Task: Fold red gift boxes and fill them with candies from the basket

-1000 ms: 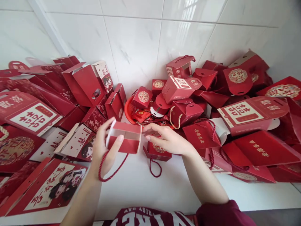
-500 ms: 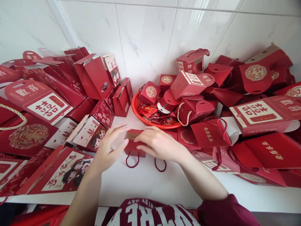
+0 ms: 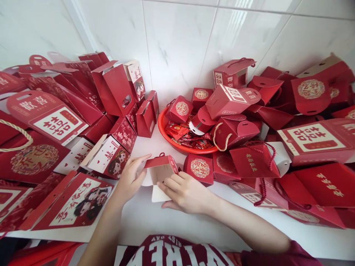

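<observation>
Low over the white tabletop in front of me is a small red paper gift box (image 3: 160, 162), tipped so its pale inside and a white flap show. A dark red cord loop pokes out at its far side. My left hand (image 3: 132, 175) holds the left edge, thumb and fingers on either side. On the right side, my right hand (image 3: 184, 192) grips the box, fingertips over the pale inner panel; part of the box is hidden behind it. Just right of it sits a red box with a gold round emblem (image 3: 200, 168).
A red plastic basket (image 3: 191, 150) holds wrapped sweets (image 3: 179, 133) and several small boxes. Red and white gift boxes crowd the left (image 3: 61, 123) and the right (image 3: 314, 138). A white tiled wall (image 3: 177, 48) stands behind the table (image 3: 155, 221).
The small box has been tipped and turned, so its pale inside and white flap now show and its cord handles no longer hang towards me. Both hands have closed on it.
</observation>
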Tool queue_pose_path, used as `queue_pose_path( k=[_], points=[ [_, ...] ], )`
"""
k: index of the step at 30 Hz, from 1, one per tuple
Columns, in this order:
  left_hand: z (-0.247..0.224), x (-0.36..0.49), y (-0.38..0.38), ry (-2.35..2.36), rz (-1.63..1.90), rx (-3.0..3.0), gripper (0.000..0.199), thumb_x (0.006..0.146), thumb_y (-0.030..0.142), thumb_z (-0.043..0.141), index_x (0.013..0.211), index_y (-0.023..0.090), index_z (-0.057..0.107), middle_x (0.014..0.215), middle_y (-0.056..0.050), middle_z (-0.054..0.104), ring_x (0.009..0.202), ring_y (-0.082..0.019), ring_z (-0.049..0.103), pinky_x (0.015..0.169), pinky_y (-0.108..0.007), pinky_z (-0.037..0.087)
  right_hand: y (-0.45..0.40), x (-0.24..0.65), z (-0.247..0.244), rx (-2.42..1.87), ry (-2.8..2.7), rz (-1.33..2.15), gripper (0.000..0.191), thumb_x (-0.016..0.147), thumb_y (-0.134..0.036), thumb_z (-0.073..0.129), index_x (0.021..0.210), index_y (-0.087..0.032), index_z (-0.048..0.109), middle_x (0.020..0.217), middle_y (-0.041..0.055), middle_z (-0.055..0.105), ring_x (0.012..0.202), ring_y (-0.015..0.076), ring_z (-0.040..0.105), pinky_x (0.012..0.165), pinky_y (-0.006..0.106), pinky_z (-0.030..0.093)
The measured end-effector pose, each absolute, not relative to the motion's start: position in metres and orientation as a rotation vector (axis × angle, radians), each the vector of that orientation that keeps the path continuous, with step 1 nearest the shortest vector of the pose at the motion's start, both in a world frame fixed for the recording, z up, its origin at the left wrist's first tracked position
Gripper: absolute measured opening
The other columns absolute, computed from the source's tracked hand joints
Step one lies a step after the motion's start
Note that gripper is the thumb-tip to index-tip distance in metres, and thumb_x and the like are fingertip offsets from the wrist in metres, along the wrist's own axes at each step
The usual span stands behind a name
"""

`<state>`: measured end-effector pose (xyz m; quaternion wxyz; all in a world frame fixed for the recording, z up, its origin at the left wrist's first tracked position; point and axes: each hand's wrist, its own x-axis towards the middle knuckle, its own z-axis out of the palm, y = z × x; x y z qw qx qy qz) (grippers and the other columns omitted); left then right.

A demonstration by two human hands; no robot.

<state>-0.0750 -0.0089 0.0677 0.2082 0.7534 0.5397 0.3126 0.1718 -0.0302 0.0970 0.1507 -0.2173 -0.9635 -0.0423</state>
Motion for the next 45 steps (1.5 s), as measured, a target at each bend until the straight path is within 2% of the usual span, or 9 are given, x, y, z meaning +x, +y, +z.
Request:
queue_pose_path(
  k=[4,8,15,22,26,29,34,38,45],
  points=[
    [0.058,-0.077,-0.011,1.448,0.856,1.983,0.041,0.096,0.029,0.046,0.137,0.024,0.052,0.134,-0.006,0.057,0.123,-0.022,0.052,0.106,-0.037,0.041,-0.031,0.177,0.096,-0.824,-2.765,0.141,0.043,0.102,-0.030,0.036,0.137,-0.009,0.049,0.120,0.0144,0.061,0.101,0.0249,0.052,0.077,0.037,0.045],
    [0.055,-0.069,-0.011,1.351,0.961,1.965,0.040,0.092,0.021,0.047,0.132,0.020,0.054,0.132,-0.007,0.058,0.124,-0.021,0.053,0.107,-0.034,0.041,-0.028,0.181,0.099,-0.857,-2.846,0.163,0.050,0.092,-0.012,0.046,0.141,-0.006,0.044,0.108,0.0131,0.064,0.098,0.0268,0.052,0.076,0.039,0.046],
    [0.071,-0.063,-0.007,1.426,0.917,2.066,0.031,0.086,0.028,0.063,0.115,0.021,0.069,0.111,-0.006,0.067,0.103,-0.021,0.063,0.095,-0.030,0.047,-0.019,0.169,0.090,-0.861,-2.947,0.046,0.012,0.091,-0.008,0.055,0.083,-0.015,0.062,0.086,0.0060,0.065,0.080,0.0211,0.057,0.062,0.034,0.040],
    [0.055,-0.067,0.004,1.769,1.023,1.585,0.050,0.086,0.054,0.059,0.057,0.013,0.062,0.053,0.000,0.052,0.054,-0.015,0.053,0.050,-0.024,0.037,-0.017,0.161,0.085,-0.761,-2.906,-0.104,0.014,0.089,-0.008,0.058,0.077,-0.012,0.063,0.079,0.0069,0.066,0.077,0.0215,0.061,0.064,0.035,0.048],
    [0.037,-0.068,0.009,1.778,1.111,1.457,0.049,0.086,0.052,0.059,0.114,0.012,0.065,0.091,-0.008,0.071,0.077,-0.021,0.067,0.060,-0.026,0.050,-0.014,0.165,0.081,-0.746,-2.763,-0.113,0.018,0.093,-0.013,0.055,0.077,-0.012,0.063,0.131,0.0186,0.059,0.122,0.0312,0.055,0.093,0.045,0.051],
    [0.044,-0.068,0.005,1.767,1.146,1.615,0.067,0.089,0.044,0.059,0.149,0.023,0.036,0.143,-0.013,0.051,0.129,-0.027,0.053,0.097,-0.037,0.050,-0.012,0.168,0.073,-0.891,-2.644,-0.027,0.018,0.093,-0.012,0.054,0.076,-0.012,0.061,0.157,0.0211,0.028,0.146,0.0405,0.023,0.109,0.057,0.040],
    [0.066,-0.071,-0.009,1.596,0.656,2.214,0.049,0.101,0.039,0.037,0.150,0.030,0.038,0.161,-0.003,0.029,0.151,-0.025,0.017,0.124,-0.049,0.010,-0.009,0.172,0.067,-1.132,-2.687,0.234,0.016,0.090,-0.001,0.046,0.093,-0.009,0.059,0.156,0.0304,0.023,0.145,0.0437,0.022,0.097,0.054,0.051],
    [0.059,-0.076,-0.016,1.627,0.415,2.292,0.096,0.087,0.058,0.058,0.158,0.025,0.002,0.163,-0.013,0.019,0.151,-0.039,0.007,0.115,-0.067,-0.010,-0.004,0.176,0.075,-1.100,-2.651,0.356,0.033,0.088,0.001,0.042,0.116,-0.009,0.055,0.150,0.0257,0.041,0.141,0.0324,0.038,0.112,0.059,0.035],
    [0.050,-0.088,-0.013,1.151,0.436,2.075,0.115,0.077,0.054,0.072,0.157,0.027,-0.006,0.163,-0.017,0.014,0.149,-0.039,0.018,0.120,-0.059,0.017,0.009,0.183,0.084,-1.053,-2.550,0.667,0.080,0.079,0.001,0.045,0.154,-0.009,0.020,0.144,0.0203,0.049,0.132,0.0260,0.050,0.109,0.045,0.043]
  ],
)
